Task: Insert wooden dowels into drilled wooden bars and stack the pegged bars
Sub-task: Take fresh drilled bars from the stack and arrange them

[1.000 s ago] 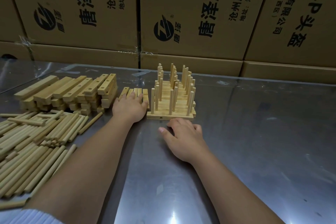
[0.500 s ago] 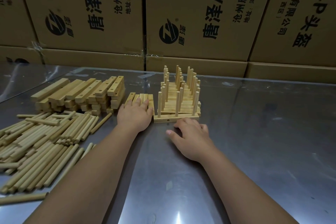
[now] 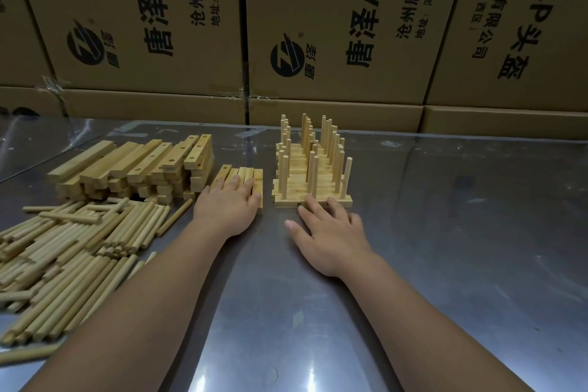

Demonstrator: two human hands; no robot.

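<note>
Stretching wide and grey, a reflective steel tabletop [image 3: 445, 232] carries all the wood, and behind the stack of pegged bars [image 3: 313, 183] rises a wall of brown cardboard cartons [image 3: 350, 25] printed with black Chinese characters and a round logo. The pegged stack stands upright near the middle of the table, with three columns of dowels pointing straight up from bars laid side by side. Just left of the stack, with a narrow strip of steel between, lies a short row of plain bars [image 3: 246, 172] set flat and edge to edge. The left hand [image 3: 227, 205] rests palm down on this row, its fingers [image 3: 236, 181] straight and close together along the tops of the bars, gripping nothing. Directly in front of the stack, the right hand [image 3: 331, 229] lies flat on the steel with its fingers [image 3: 313, 204] spread and nearly straight; the fingertips touch the front edge of the nearest bar at the stack's base, while the thumb points left, apart from the wood. Neither hand holds anything. Farther left of the stack, beyond the flat row, sits a heap of drilled bars [image 3: 133, 165], and nearer the person on that same side spreads a loose pile of wooden dowels [image 3: 79, 248], lying mostly parallel.
</note>
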